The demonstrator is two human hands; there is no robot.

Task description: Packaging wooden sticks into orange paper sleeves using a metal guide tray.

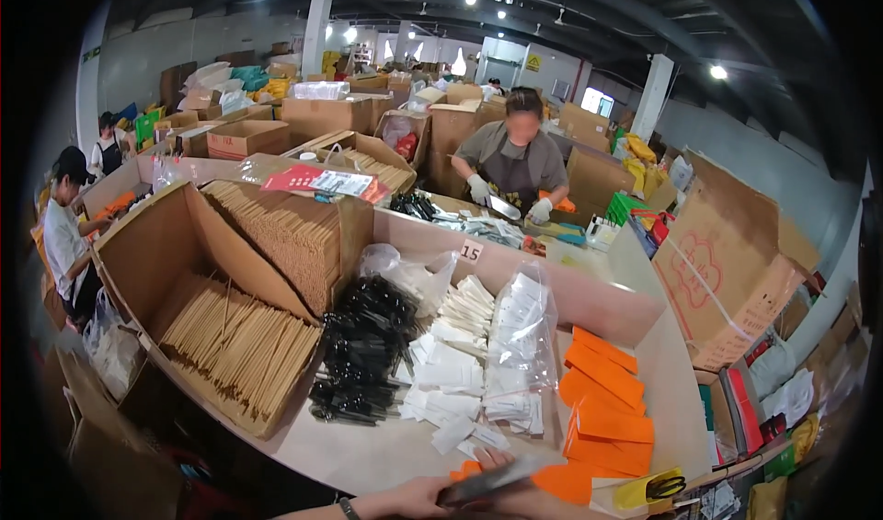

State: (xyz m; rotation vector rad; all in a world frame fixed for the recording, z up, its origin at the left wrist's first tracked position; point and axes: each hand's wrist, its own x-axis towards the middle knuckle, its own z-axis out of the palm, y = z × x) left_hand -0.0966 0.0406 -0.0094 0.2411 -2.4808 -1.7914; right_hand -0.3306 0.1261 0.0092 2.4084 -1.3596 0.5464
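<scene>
My left hand (419, 497), with a dark band on its wrist, is closed on one end of a long, flat object (492, 483). That object is dark at the left, greyish to the right and smeared by motion, so its kind is unclear. My right hand (489, 459) is mostly hidden behind it; only some fingers show, close to an orange sleeve (563, 483) on the table. Beyond my hands lie a heap of black-handled items in clear wrap (363, 350), white paper packets (449, 368), a clear bag of white packets (520, 336) and stacked orange sleeves (607, 400).
A cardboard box (138, 244) of flat brown pieces (239, 345) stands at the left. A low partition (589, 285) closes the table's far side. Behind it a gloved co-worker (515, 157) handles items. A large carton (727, 262) rises at the right, above a yellow packet (648, 490).
</scene>
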